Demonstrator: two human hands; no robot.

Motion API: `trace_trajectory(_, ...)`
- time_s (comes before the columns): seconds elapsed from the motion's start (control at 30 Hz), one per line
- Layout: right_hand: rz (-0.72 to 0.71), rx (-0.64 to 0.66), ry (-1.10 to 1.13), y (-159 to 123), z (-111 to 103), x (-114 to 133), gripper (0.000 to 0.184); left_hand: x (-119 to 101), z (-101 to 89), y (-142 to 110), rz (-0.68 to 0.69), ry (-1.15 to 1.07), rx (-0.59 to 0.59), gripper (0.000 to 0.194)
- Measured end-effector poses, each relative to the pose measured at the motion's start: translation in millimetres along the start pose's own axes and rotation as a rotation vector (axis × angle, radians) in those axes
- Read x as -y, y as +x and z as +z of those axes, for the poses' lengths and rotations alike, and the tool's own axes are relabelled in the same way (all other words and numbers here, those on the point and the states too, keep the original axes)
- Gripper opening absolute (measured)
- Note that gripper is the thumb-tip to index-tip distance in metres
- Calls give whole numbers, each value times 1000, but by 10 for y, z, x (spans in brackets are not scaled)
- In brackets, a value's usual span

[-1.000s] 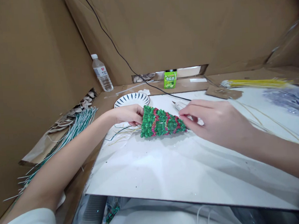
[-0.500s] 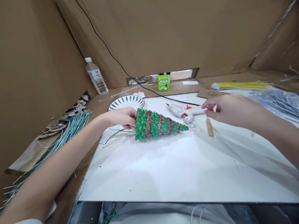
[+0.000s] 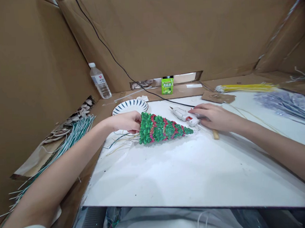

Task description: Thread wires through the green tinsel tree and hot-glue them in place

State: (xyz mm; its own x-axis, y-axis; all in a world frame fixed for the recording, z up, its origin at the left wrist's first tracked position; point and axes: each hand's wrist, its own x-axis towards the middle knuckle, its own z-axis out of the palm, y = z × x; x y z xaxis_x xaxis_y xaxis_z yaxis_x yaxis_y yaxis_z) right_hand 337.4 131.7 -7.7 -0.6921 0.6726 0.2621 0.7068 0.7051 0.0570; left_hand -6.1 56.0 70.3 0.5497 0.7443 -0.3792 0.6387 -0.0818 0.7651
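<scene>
My left hand is closed at the wide base of a small tinsel Christmas tree, which lies on its side with its tip to the right. Red garland winds around its green body. My right hand wraps over the handle of a white hot glue gun lying on the white board, nozzle to the left. The palm and fingers cover most of that handle. Below this hand sticks out the end of a wooden handle; its other end is hidden.
A striped plate sits behind the tree. At the back stand a water bottle and a green carton. Green-white wires lie left, yellow ones right. A black cord hangs across the cardboard wall.
My right hand has moved left and come down over the glue gun's handle, covering part of the wooden handle. My left hand stays at the tree's base; the view has shifted slightly.
</scene>
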Motion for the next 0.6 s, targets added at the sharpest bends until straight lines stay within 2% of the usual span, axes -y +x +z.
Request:
trace_trajectory(0.33,-8,-115,-115,32,-14,67,41,-30,101,7,-28,37,-45,8)
trace_trajectory(0.5,19,-202,-313,-1,-214,168,34,-11,87,19,-42,62,-58,9)
trace_trajectory(0.6,93,-265,-343,-57,-378,266,33,-14,87,18,-23,63,-51,10)
